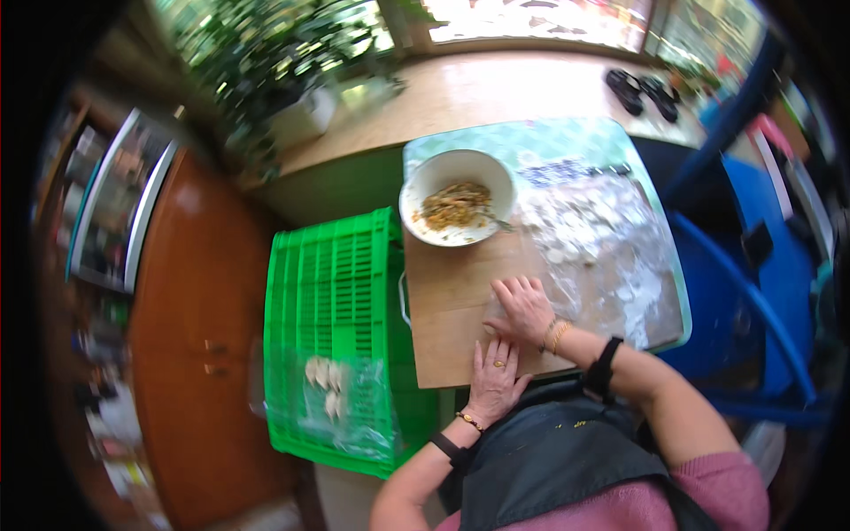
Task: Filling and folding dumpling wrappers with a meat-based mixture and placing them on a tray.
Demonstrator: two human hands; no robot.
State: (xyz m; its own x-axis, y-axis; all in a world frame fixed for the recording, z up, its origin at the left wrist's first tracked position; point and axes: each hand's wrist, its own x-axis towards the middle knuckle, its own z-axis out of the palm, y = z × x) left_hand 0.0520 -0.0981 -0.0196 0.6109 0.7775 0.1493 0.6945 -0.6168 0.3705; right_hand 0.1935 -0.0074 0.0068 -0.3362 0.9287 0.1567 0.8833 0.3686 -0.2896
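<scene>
Both my hands are low on a wooden board (445, 312). My right hand (524, 310) is bent over the board with its fingertips down; a small pale piece, perhaps dough, shows by its thumb. My left hand (495, 378) lies at the board's near edge, fingers spread and pointing away from me, just below the right. A white bowl (425, 166) with a chopped brownish-yellow filling (458, 204) and a utensil stands at the board's far left. Right of it, many floury white pieces (578, 216) lie on clear plastic sheeting. What is under my right palm is hidden.
An upturned-looking green plastic crate (325, 279) stands left of the board, with several pale dumplings (323, 373) on plastic film. A windowsill (491, 86) beyond holds a potted plant (299, 119) and black sandals (624, 91). A blue frame (744, 285) is at right, a wooden cabinet (192, 299) at left.
</scene>
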